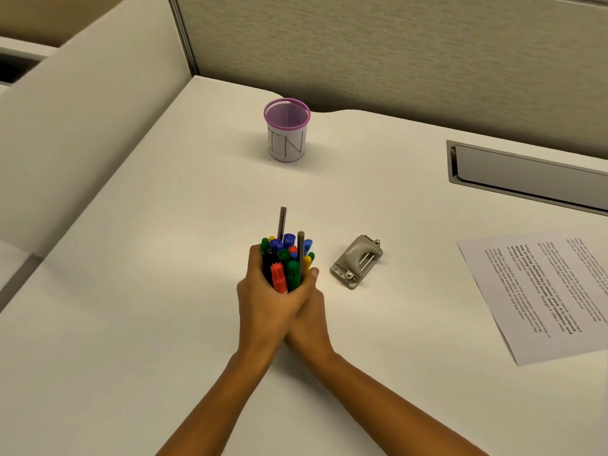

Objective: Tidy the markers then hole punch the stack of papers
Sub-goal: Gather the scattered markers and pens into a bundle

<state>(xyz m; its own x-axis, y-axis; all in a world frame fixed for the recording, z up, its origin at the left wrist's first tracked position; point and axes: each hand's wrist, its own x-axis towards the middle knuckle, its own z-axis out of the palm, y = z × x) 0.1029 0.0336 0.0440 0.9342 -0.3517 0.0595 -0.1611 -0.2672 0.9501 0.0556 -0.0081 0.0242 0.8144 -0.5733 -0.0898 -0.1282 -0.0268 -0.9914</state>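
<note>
A bundle of coloured markers (285, 263) stands upright in the middle of the desk, with two thin dark pens sticking up above the caps. My left hand (263, 301) grips the bundle from the left. My right hand (311, 312) grips it from the right, partly under my left hand. A purple mesh pen cup (287, 130) with a white label reading "IN" stands empty farther back. A grey hole punch (357, 261) lies just right of the bundle. The stack of printed papers (546, 294) lies at the right edge.
The white desk (164, 258) meets a beige partition wall (394, 54) at the back. A grey recessed cable tray (526, 169) sits at the back right. A lower beige surface runs along the left side.
</note>
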